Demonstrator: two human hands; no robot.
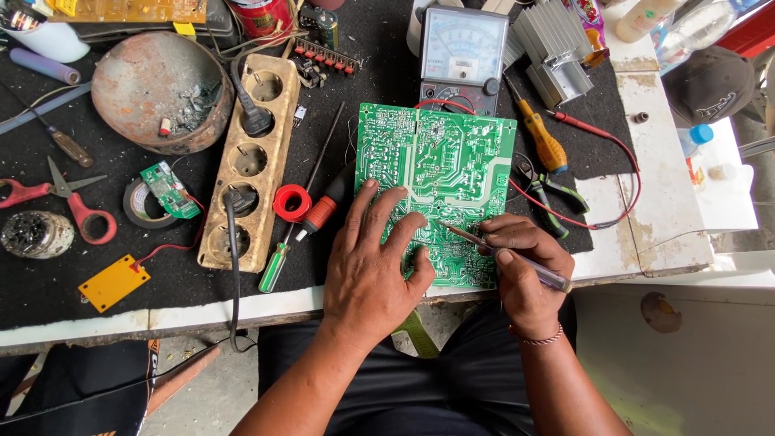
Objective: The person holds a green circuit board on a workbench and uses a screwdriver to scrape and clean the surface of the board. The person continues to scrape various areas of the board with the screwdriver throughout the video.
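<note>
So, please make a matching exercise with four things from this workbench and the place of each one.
Things:
1. green circuit board
2. scissors
3. analogue multimeter
4. power strip

Places:
A. at the far edge of the bench, beyond the board
B. under the left hand
C. near the left edge of the bench, red handles
D. between the rusty bowl and the board

Pairs: 1-B, 2-C, 3-A, 4-D

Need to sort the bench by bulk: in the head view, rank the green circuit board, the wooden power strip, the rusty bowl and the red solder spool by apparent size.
1. Green circuit board
2. Wooden power strip and rusty bowl: too close to rank
3. Red solder spool
</note>
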